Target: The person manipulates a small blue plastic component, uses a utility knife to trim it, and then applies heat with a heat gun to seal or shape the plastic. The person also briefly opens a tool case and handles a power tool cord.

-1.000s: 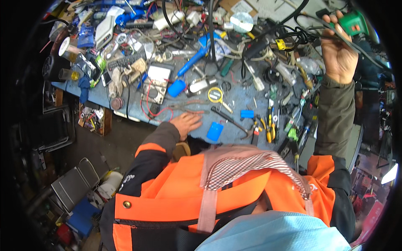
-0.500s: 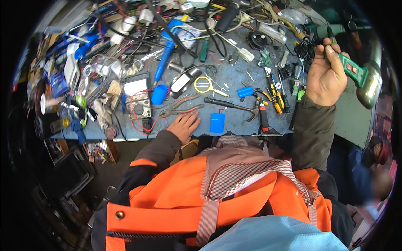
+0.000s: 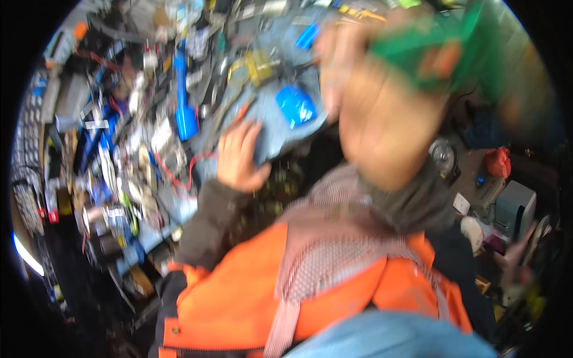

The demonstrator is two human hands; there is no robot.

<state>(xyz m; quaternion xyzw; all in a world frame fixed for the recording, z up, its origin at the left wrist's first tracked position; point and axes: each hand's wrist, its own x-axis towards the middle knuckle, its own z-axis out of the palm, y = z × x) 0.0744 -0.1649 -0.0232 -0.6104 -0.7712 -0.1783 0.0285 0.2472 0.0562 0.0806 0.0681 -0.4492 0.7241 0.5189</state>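
At the left of the desk, mixed clutter lies densely packed and is mostly too blurred to itemise. A long blue tube points from far to near, with a blue block at its near end; contact between the two cannot be confirmed. A red wire loops nearer, left of the left hand. That hand is open and empty, resting near the desk's near edge with fingers extended toward the far side. An orange-handled tool lies just beyond its fingertips; a yellow ring is farther off. To the right, a blue pack rests on bare surface, apart from both hands. The right hand, raised and heavily blurred, grips a green tool; exact finger placement cannot be determined. Farthest right, a red bag sits near a grey box.
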